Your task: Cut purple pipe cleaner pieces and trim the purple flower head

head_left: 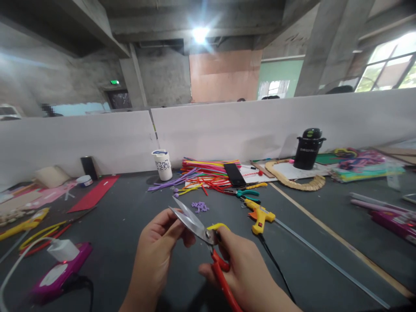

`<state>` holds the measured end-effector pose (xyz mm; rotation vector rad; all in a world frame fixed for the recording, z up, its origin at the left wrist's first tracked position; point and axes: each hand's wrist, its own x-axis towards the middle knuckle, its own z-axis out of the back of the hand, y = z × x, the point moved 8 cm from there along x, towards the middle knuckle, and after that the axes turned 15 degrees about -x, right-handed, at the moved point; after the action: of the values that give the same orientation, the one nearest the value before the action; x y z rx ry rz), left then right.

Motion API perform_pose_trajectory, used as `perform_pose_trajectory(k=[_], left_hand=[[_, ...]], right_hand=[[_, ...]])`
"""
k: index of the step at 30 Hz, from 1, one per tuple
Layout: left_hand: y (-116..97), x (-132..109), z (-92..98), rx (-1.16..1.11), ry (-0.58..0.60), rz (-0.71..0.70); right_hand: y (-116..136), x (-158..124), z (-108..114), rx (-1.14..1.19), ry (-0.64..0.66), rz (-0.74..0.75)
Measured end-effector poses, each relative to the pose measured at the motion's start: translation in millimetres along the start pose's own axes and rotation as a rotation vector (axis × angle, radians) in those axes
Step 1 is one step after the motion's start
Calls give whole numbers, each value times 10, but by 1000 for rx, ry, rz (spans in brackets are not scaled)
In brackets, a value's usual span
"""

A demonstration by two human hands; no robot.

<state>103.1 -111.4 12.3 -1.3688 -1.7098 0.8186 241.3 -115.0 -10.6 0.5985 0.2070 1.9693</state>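
Red-handled scissors (192, 222) are in my right hand (247, 260), which is closed round them near the pivot and handles. Their blades are slightly apart and point up and left. My left hand (159, 242) is closed beside the blades, its thumb and fingers curled together behind them. Whatever those fingers hold is hidden. A short yellow strip (218, 226), perhaps a pipe cleaner, curves out by the right fingers behind the pivot. Just beyond the blade tips, a small pile of cut purple pieces (200, 207) lies on the dark table (130, 203).
A yellow glue gun (261, 216) with a black cord lies to the right, near green-handled pliers (248, 195). Behind are colourful pipe cleaners (208, 167), a black phone (234, 174) and a white cup (161, 165). A purple power strip (61, 273) sits at left.
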Motion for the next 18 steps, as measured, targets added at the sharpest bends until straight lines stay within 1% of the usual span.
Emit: perform_pose_trajectory(k=[5, 9, 18], left_hand=[[-56, -10, 7, 87, -41, -19], [-71, -26, 14, 85, -47, -17], [-18, -4, 20, 68, 29, -1]], right_hand=[[-13, -15, -2, -21, -12, -10], [-38, -14, -17, -21, 10, -28], [-31, -22, -22, 10, 10, -18]])
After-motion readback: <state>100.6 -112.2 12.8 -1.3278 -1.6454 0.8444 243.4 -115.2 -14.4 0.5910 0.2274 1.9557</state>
